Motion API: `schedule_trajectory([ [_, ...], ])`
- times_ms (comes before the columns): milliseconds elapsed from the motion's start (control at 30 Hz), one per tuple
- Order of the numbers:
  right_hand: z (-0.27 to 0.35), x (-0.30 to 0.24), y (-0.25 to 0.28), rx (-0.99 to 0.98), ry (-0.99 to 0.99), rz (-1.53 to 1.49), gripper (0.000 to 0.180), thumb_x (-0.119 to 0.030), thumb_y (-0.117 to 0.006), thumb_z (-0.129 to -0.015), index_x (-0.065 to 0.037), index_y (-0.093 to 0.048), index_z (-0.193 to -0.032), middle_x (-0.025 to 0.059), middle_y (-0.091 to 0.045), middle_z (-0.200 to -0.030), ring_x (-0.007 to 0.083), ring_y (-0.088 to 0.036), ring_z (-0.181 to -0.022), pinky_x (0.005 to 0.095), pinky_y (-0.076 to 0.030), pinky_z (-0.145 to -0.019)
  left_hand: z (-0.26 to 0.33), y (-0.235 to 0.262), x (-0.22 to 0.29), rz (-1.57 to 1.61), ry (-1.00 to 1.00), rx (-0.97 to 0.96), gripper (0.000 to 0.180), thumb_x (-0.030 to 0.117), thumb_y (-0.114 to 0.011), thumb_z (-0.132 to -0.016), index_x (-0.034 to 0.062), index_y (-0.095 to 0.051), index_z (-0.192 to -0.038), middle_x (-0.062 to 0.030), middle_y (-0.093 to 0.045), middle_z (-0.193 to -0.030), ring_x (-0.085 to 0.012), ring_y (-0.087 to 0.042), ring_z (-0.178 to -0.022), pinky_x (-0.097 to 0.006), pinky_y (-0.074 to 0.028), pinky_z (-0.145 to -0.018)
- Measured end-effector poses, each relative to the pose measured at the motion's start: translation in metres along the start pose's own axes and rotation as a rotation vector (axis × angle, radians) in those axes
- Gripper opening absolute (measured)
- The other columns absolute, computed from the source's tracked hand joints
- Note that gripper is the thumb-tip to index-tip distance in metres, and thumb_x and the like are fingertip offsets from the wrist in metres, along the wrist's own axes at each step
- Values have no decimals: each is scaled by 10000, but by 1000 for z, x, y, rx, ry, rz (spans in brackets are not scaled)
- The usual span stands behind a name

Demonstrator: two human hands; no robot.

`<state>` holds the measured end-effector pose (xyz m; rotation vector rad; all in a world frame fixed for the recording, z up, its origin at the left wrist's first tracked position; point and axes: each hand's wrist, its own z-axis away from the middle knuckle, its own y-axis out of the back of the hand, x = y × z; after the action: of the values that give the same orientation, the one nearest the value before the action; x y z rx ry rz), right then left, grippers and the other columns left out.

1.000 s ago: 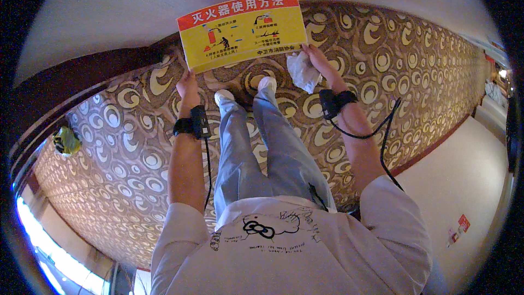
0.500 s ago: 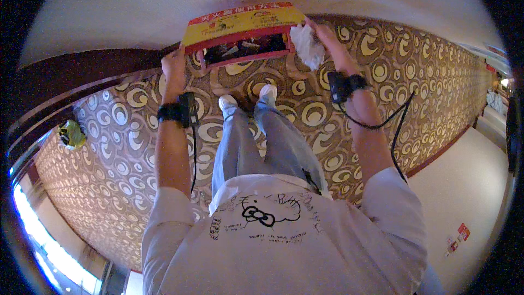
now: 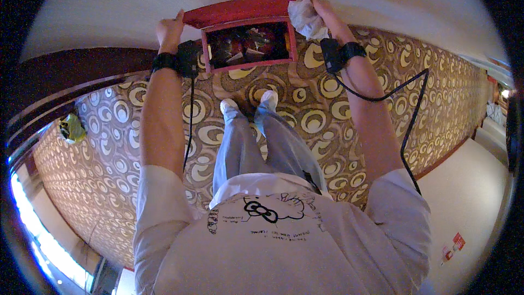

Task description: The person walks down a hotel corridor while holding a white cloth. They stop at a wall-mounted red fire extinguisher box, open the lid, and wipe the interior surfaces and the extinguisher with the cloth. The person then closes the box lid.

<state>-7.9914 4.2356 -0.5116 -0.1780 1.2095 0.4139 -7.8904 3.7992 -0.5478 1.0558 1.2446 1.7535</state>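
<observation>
Since the earlier frames we are swinging the red lid (image 3: 240, 11) higher, so its yellow face is turning out of sight and the red box (image 3: 248, 45) against the wall is lying open. Our left hand (image 3: 170, 26) is gripping the lid's left end, fingers wrapped on it. Our right hand (image 3: 327, 13) is pressing one white cloth (image 3: 305, 19) against the right end, fingers curled on both. We are counting one box, one cloth, two shoes on the patterned carpet (image 3: 436, 93).

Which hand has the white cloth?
The right hand, at the red box lid's right end, has the crumpled white cloth; the left hand holds the bare lid.
</observation>
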Motion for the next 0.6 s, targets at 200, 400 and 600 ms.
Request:
schedule_trajectory([
  [200,-30,8,-4,-25,51,-212,523,-562,-462,-837,-81,-634,-948,-2,-617,-829,105,-568,-697,274,-468,-611,-38,-31,-21,299,166,68,537,538,-565,-762,16,-649,-666,-158,-639,-716,-301,-621,-738,-378,-471,-656],
  [400,-31,6,-3,18,-45,-127,569,-601,-456,-817,-71,-655,-872,10,-622,-772,122,-578,-653,292,-473,-577,-43,-30,-26,429,262,-39,570,553,-581,-745,-1,-627,-616,-124,-630,-661,-250,-611,-675,-371,-462,-621],
  [600,-22,10,-10,-15,125,-199,544,-554,-427,-846,-56,-643,-869,44,-625,-758,151,-585,-650,320,-475,-581,-24,-10,-2,475,368,-51,602,579,-557,-748,-1,-622,-602,-123,-629,-655,-245,-611,-666,-372,-462,-610],
])
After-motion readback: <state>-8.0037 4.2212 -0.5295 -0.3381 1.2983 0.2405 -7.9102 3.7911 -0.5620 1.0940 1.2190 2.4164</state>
